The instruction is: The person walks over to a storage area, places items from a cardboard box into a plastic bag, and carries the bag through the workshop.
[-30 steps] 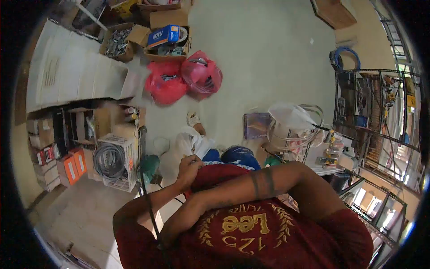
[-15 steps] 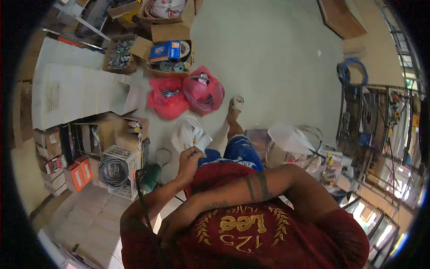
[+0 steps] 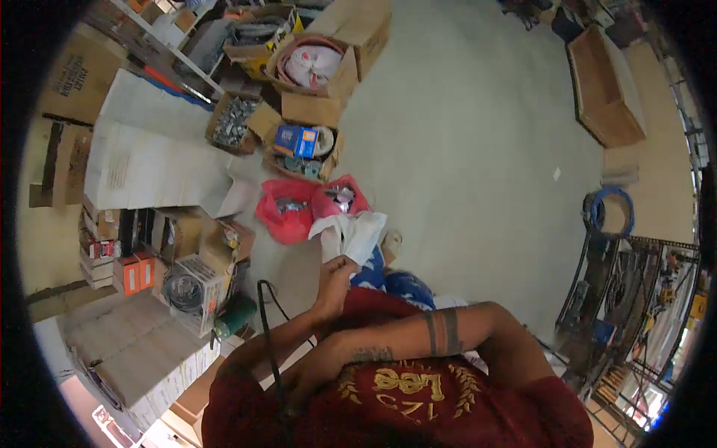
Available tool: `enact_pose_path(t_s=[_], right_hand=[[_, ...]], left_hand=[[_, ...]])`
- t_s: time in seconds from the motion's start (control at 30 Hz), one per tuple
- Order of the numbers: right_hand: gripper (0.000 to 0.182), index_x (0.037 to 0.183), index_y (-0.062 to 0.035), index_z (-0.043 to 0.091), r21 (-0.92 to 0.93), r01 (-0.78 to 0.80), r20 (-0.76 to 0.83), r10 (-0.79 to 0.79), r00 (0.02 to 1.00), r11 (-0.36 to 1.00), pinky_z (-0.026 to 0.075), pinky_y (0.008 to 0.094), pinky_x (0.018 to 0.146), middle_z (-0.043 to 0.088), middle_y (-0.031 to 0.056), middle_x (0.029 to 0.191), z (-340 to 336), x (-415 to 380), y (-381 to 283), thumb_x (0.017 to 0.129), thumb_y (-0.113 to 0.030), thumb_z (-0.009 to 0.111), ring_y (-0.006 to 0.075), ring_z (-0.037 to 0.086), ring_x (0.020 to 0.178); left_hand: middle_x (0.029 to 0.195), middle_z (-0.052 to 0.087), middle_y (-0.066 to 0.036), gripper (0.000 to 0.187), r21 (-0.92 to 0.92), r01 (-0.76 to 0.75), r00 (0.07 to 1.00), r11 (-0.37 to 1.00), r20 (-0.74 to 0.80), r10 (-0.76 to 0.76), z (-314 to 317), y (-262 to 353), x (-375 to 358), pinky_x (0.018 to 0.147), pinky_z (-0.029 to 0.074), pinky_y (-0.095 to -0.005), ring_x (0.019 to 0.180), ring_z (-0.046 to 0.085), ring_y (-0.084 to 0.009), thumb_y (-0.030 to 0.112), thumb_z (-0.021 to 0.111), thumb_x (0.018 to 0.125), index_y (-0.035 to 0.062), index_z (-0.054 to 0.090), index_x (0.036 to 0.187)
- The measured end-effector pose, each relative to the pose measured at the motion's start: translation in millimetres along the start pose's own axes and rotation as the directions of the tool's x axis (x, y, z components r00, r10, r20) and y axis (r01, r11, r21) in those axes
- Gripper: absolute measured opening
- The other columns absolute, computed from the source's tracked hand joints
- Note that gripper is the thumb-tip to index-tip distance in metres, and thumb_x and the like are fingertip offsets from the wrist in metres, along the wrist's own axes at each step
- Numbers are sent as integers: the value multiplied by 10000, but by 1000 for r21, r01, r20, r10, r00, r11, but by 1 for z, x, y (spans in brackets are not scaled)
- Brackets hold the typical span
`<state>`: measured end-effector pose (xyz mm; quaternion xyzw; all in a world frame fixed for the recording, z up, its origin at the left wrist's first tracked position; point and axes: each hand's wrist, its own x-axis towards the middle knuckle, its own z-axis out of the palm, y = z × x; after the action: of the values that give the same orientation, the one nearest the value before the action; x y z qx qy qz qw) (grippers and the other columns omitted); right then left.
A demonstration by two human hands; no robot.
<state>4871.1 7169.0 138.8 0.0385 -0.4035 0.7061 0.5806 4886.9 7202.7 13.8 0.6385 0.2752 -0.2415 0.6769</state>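
Note:
My left hand point(image 3: 337, 278) is closed at the lower edge of a crumpled white bag or cloth point(image 3: 357, 235), which spreads out above my fingers. Behind it lie two pink plastic bags, one at the left point(image 3: 285, 224) and one point(image 3: 340, 196) partly covered by the white piece; both have metallic items inside. My tattooed right forearm crosses the dark red shirt. My right hand point(image 3: 302, 377) rests by my left upper arm, its fingers dark and mostly hidden. A black cable point(image 3: 270, 328) passes in front of the left arm.
Open cardboard boxes hold metal parts point(image 3: 235, 121), a blue box point(image 3: 296, 140) and a white bundle point(image 3: 312, 66). A crate with coiled cable point(image 3: 183, 291) stands left. At the right are a blue coil point(image 3: 616, 209), shelving point(image 3: 642, 287) and a wooden box point(image 3: 606, 86).
The view has tilted up and shifted. The white bag or cloth, earlier hanging beyond my left hand near the legs, now spreads higher and overlaps the right-hand pink bag.

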Motion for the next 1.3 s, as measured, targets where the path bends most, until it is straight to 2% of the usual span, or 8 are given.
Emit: enact_pose_path(t_s=[0.07,0.17,0.27,0.7,0.87,0.97,1.03,1.3], right_hand=[[477,1302,56,442,-125,19,-119,-34,992,992,372,346,1003,545,115,1282,12,-21,-29,902,-166,579,192,503,1154],[541,1341,45,391,-623,-84,-344,-176,922,778,400,321,973,554,99,1261,-66,-30,201,879,-148,595,166,512,1129],[534,1340,27,403,-160,107,-244,-145,959,981,427,296,937,575,82,1220,21,-78,-62,876,-159,591,146,528,1093],[378,1228,32,500,-321,-189,-283,96,954,928,376,346,987,559,133,1161,-47,-257,-270,952,-226,503,219,494,1131],[362,1181,40,537,-302,-394,-331,293,897,868,395,355,959,561,139,1175,-60,-299,-376,936,-226,527,222,504,1115],[345,1159,20,554,-244,-337,-388,227,893,909,406,353,940,585,130,1132,-72,-317,-385,923,-231,557,218,526,1072],[335,1152,6,565,-209,-281,-353,195,915,937,408,358,942,596,124,1117,-85,-325,-382,916,-231,573,218,536,1062],[335,1143,-26,589,-378,-34,-338,-103,936,925,409,356,956,613,118,1108,-80,-405,-526,908,-265,596,218,553,1061]], left_hand=[[662,529,1,139,-4,9,1000,1000,5,-9,16,5,14,631,351,-255,652,447,-108,151,615,743,20,609,697],[658,522,1,139,4,-25,999,1000,24,25,49,32,29,656,358,-257,673,458,-109,141,614,751,9,613,706],[664,527,-4,133,-22,-99,995,995,30,100,76,53,53,669,360,-259,690,462,-103,128,618,751,4,611,705],[739,665,-130,232,386,-348,927,854,3,376,173,125,274,691,466,-322,716,618,-191,214,625,744,-14,670,746],[714,672,-128,279,217,-48,997,975,-52,60,204,200,328,689,479,-341,701,631,-220,256,626,728,-14,683,772],[716,674,-130,286,390,-346,936,853,78,344,217,210,354,723,480,-338,714,636,-225,264,621,733,-13,683,766],[771,685,-141,281,313,39,999,949,17,-47,234,257,362,764,474,-340,760,640,-242,249,628,730,-19,681,792],[820,671,-99,278,318,-24,1000,948,20,19,278,277,465,737,461,-323,772,599,-182,221,634,756,-7,689,905]])
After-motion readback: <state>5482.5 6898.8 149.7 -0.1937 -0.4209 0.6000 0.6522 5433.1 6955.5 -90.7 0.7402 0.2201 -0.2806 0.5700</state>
